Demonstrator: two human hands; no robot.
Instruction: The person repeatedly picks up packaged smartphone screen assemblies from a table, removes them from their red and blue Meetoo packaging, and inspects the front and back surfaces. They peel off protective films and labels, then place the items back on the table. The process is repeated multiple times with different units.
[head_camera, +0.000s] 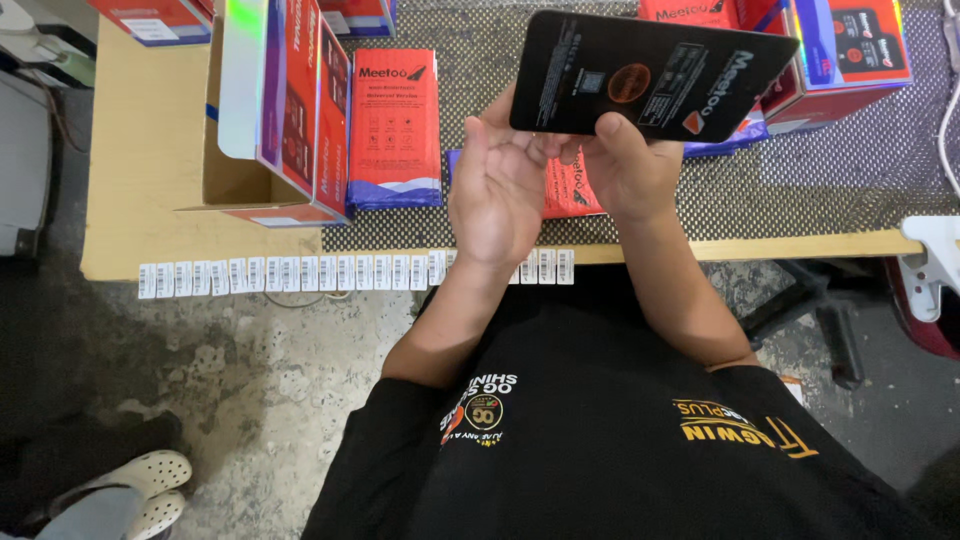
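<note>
1. Black and glossy, the flat pack (650, 75) is held up above the far part of the table (150, 150), tilted so that its printed back faces the head camera; that angle reads as a way to look the label side over; it is a thin rectangle with rounded corners, small pale print, a round orange mark near its middle and a small orange patch toward its right end.
2. Right hand (630, 165) grips the pack's lower edge, thumb on the near face and the other fingers hidden behind; left hand (497, 185) is open, palm up and fingers spread, just under the pack's left corner, touching or nearly touching it, as if to steady it; I cannot tell which.
3. Under the hands a red pouch (570, 190) lies on the dark mesh mat (800, 190) near the table's front edge; another red pouch (393, 125) lies flat to the left, beside an open carton (235, 185); a strip of barcode labels (300, 274) hangs along the front edge, within easy reach.
</note>
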